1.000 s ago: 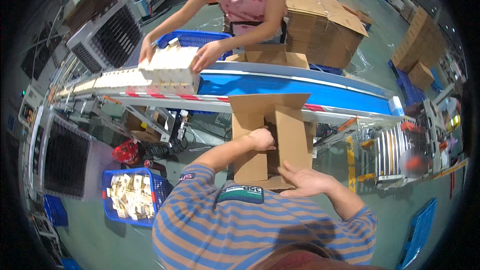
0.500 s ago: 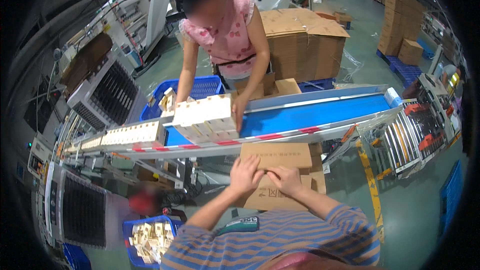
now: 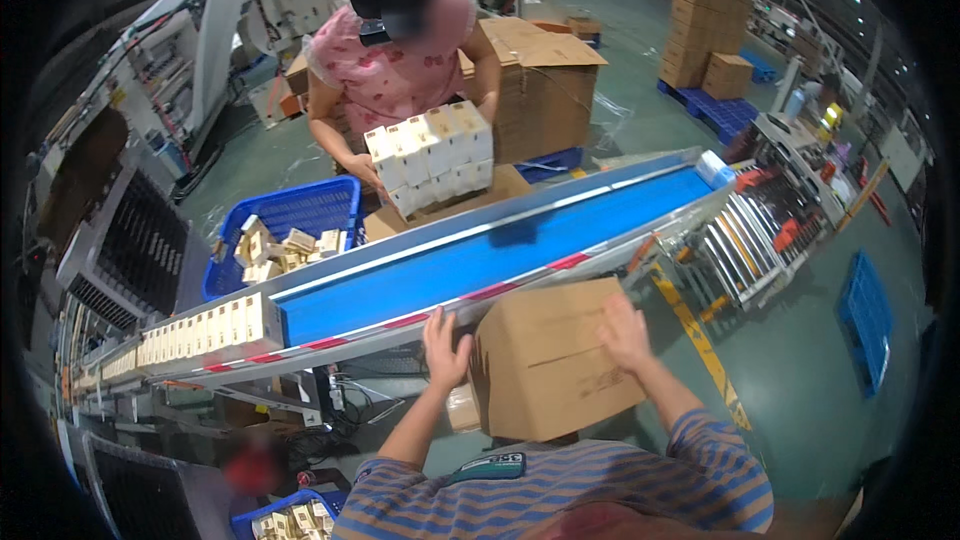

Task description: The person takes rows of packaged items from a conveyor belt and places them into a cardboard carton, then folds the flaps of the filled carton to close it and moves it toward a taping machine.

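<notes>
In front of me a brown cardboard box [image 3: 550, 365] stands on the near side of the conveyor, its broad face toward me. My left hand [image 3: 446, 352] is beside the box's left edge, fingers apart and holding nothing. Against the right part of the box lies my right hand [image 3: 625, 335], its fingers stretched along the cardboard; they are a little blurred. Across the belt, a co-worker in a pink top [image 3: 385, 80] holds a block of small white cartons [image 3: 435, 155] in two hands, over another open brown box [image 3: 510, 190].
The blue conveyor belt [image 3: 420, 275] runs between us, with a row of white cartons [image 3: 215, 330] at its left end. Blue baskets [image 3: 300, 195] hold loose cartons. Rollers [image 3: 745, 250] stand at right; stacked boxes [image 3: 705, 15] and a blue pallet [image 3: 865, 320] stand beyond.
My hands have come apart from the cardboard flaps, and the box now shows a broad face. The co-worker has lifted the carton block off the belt to the far side. My view has shifted right.
</notes>
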Demonstrator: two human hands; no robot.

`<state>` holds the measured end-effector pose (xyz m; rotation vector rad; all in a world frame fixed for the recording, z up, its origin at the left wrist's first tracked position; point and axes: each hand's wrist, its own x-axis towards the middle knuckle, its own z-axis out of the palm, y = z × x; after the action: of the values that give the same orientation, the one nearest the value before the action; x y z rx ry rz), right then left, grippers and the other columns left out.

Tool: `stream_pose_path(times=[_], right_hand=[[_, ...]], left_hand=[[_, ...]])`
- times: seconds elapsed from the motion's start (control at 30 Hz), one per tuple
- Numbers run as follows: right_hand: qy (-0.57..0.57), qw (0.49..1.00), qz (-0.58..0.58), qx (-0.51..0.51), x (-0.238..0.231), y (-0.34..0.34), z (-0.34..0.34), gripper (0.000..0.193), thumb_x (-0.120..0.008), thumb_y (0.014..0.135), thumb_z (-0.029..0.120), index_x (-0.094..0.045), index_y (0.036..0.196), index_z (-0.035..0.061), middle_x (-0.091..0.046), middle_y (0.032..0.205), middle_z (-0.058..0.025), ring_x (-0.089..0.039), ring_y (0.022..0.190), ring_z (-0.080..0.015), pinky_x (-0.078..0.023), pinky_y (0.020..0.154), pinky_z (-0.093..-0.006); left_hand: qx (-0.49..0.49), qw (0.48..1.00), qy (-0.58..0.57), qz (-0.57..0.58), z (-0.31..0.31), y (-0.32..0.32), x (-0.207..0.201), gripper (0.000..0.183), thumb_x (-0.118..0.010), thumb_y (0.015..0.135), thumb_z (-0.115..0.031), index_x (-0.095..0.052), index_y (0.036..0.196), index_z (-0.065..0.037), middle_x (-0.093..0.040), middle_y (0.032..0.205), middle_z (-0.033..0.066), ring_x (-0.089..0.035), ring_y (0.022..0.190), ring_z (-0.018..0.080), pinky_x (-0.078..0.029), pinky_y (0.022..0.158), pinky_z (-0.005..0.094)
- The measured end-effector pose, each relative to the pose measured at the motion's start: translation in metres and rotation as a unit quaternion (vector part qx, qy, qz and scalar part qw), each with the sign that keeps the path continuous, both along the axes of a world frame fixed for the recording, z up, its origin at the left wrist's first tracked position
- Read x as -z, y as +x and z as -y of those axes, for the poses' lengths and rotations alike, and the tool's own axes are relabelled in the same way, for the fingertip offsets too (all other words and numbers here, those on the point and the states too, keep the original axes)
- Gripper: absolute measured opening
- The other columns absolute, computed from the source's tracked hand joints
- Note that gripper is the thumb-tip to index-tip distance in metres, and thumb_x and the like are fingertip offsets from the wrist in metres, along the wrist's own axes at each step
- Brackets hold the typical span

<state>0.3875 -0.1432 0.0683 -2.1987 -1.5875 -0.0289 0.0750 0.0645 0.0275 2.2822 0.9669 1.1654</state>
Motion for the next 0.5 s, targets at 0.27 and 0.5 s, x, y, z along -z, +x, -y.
stream_pose_path(times=[0.27, 0.5], right_hand=[[0.114, 0.760, -0.602, 0.217, 0.080, 0.142, 0.084, 0.061, -0.043, 0.093, 0.050, -0.045, 0.130, 0.0020, -0.049, 0.130, -0.0123, -0.049, 0.116, -0.0237, -0.037, 0.099, -0.0341], [-0.038, 0.396, -0.917, -0.022, 0.123, 0.090, 0.081, 0.050, -0.041, 0.094, 0.050, -0.057, 0.115, 0.0069, -0.065, 0.102, -0.0055, -0.063, 0.086, -0.0204, -0.051, 0.081, -0.0405]], left_hand=[[0.066, 0.607, -0.766, 0.199, 0.109, 0.033, 0.113, 0.064, -0.059, 0.087, -0.044, -0.043, 0.132, -0.002, -0.052, 0.128, 0.0142, -0.050, 0.118, 0.0263, -0.039, 0.101, 0.0396], [0.172, 0.765, -0.620, -0.041, 0.141, 0.009, -0.130, 0.038, -0.060, 0.090, -0.020, -0.056, 0.120, 0.002, -0.062, 0.114, 0.0096, -0.058, 0.099, 0.0172, -0.046, 0.088, 0.0316]])
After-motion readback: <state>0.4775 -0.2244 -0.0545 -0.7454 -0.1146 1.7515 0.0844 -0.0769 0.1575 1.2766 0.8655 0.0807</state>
